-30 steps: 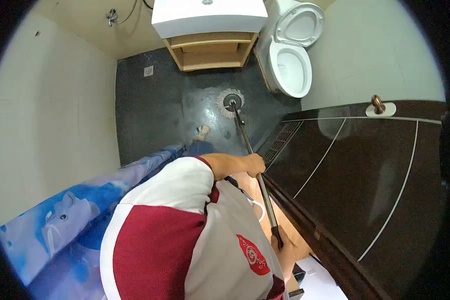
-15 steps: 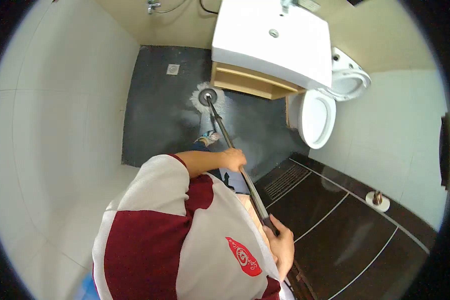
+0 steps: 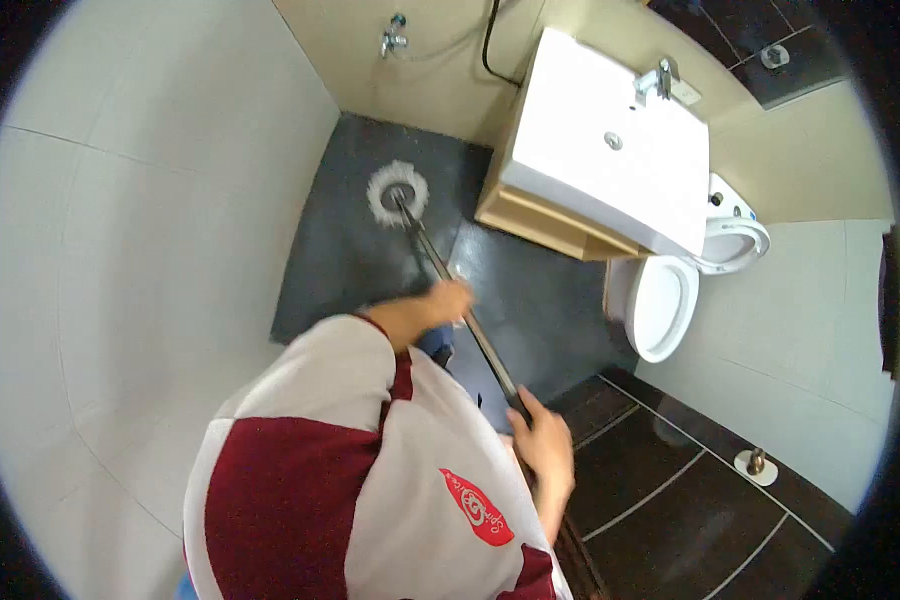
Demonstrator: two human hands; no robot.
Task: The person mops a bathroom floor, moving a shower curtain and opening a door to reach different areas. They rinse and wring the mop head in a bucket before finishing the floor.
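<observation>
The top of the mop pole (image 3: pixel 488 352) was held in the curled right hand (image 3: pixel 545 440). Farther down, it was gripped by the closed left hand (image 3: pixel 450 302). The fluffy mop head (image 3: pixel 396 191) was spread on the dark floor (image 3: pixel 330 270), near the wooden cabinet (image 3: pixel 550 229).

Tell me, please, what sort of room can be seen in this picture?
Most likely it is a bathroom. A toilet stands near a white washbasin set on a wooden cabinet, and a small metal tap is fixed to the wall.
</observation>
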